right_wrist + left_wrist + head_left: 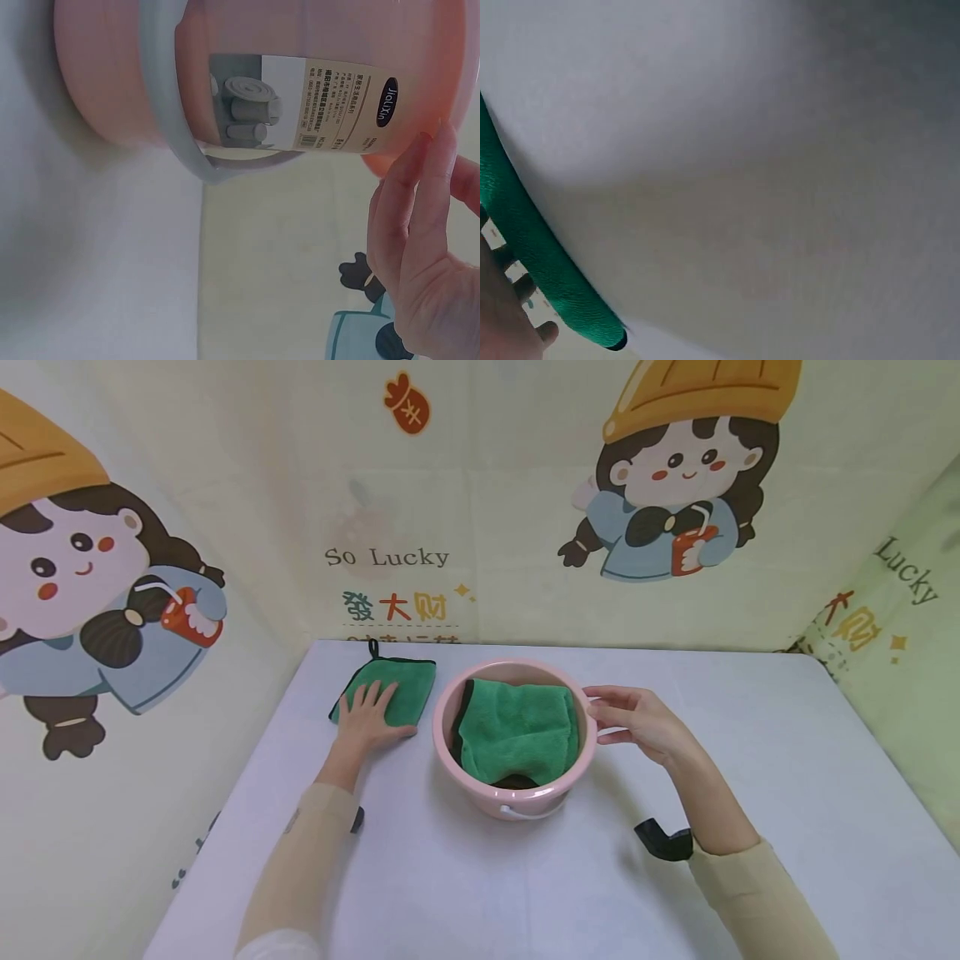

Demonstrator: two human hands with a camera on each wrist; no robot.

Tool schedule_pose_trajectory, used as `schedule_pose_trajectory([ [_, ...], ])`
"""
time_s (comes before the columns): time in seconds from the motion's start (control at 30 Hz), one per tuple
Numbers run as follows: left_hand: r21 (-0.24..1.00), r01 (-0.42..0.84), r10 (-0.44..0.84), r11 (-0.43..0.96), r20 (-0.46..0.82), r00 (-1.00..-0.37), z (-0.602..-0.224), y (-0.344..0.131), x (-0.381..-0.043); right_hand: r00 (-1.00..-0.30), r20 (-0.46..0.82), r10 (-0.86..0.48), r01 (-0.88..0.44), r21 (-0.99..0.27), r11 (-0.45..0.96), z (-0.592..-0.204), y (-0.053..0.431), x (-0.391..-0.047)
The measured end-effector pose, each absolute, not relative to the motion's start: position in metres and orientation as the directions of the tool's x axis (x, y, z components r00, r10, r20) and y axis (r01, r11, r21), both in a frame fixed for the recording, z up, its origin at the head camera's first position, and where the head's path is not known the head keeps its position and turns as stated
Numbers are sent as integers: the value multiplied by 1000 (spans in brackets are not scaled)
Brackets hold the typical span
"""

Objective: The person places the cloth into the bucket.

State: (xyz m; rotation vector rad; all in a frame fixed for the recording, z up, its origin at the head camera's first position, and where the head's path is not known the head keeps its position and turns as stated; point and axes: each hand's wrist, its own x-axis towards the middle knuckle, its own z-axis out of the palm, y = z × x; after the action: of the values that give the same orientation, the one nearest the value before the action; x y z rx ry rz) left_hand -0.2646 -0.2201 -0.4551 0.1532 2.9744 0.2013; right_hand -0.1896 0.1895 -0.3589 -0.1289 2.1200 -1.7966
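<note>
My left hand [367,718] lies with spread fingers on a folded green cloth [411,681] that has dark edging and a small hanging loop. In the left wrist view, the green cloth [540,247] shows as a thick edge by the fingers. A pink bucket [480,797] stands upright to the right of it. Inside the bucket is another folded green cloth [517,727] with a dark border; something dark brown shows below its front edge. My right hand [645,722] touches the bucket's right side with nearly straight fingertips, just at the rim in the right wrist view.
A pale handle [165,90] hangs down on the bucket, beside a printed label [330,101]. Everything stands on a white table [465,893]. A cartoon-printed curtain [510,510] rises behind the table and along both sides. A black strap piece [663,842] sits at the right wrist.
</note>
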Motion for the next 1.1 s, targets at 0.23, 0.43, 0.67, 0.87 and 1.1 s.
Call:
schedule_pose_trajectory([
  [0.23,149,79,107,986,-184,-977,-463,-223,-268,-932,-209,-297,162,-971,176,-359,190,-190],
  [0.43,123,94,114,988,-171,-979,-465,-223,-271,-932,-197,-303,149,-974,173,-359,190,-189],
  [0.67,115,109,125,987,-145,-982,-467,-224,-276,-933,-196,-303,147,-974,175,-359,190,-190],
  [0.87,168,99,117,981,-101,-988,-469,-223,-279,-931,-202,-304,154,-972,176,-359,189,-190],
  [1.1,171,86,102,981,-86,-991,-472,-220,-282,-930,-200,-308,154,-974,167,-360,190,-190],
])
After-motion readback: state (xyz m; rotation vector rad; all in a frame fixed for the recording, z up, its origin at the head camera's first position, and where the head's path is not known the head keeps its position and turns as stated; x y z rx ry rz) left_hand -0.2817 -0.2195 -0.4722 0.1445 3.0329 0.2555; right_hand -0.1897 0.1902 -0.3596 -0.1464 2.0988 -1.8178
